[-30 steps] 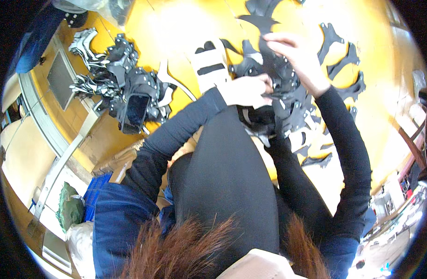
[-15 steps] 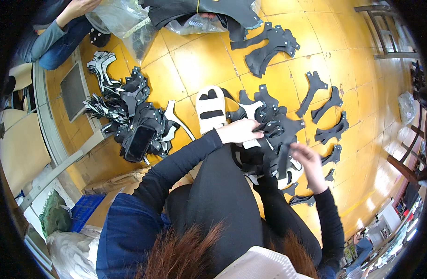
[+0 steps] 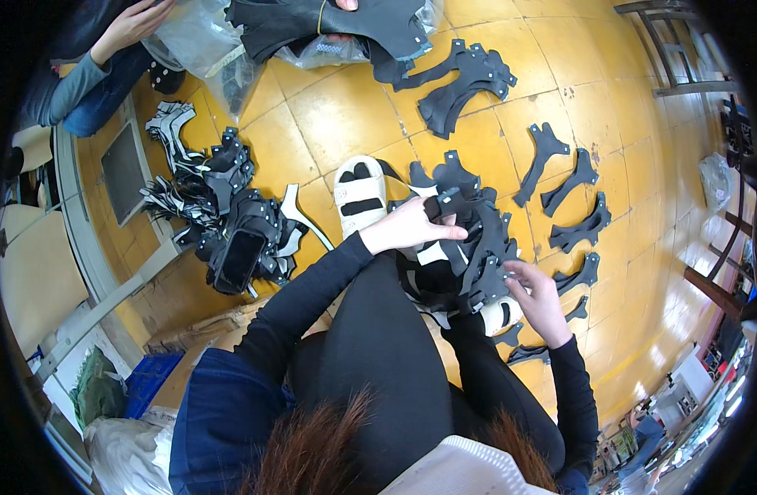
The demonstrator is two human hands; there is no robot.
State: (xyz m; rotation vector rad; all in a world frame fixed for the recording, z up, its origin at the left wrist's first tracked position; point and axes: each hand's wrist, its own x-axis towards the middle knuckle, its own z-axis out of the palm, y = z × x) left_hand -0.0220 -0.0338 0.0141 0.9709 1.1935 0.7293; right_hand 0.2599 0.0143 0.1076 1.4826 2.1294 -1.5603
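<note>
Between my knees and feet lies a heap of black Y-shaped cut pieces (image 3: 481,235) with pale dots at their ends. My left hand (image 3: 416,224) is closed on a black cut piece (image 3: 446,203) at the heap's left side, thumb pointing right. On the heap's right edge, my right hand (image 3: 539,301) pinches the end of another black piece (image 3: 504,277) between thumb and fingers. A white piece (image 3: 432,253) shows below my left hand. How many pieces each hand holds is hidden.
Single black pieces (image 3: 580,223) lie spaced out on the yellow tiles at right. A dark phone (image 3: 239,260) rests on a black-and-white pile (image 3: 230,169) at left. My sandal (image 3: 360,202) is beside the heap. Another person's hand (image 3: 131,31) shows at upper left.
My left hand has shifted slightly left and up, with a black piece now raised in it. My right hand has moved slightly down and left, against the heap's edge. The view has shifted a little.
</note>
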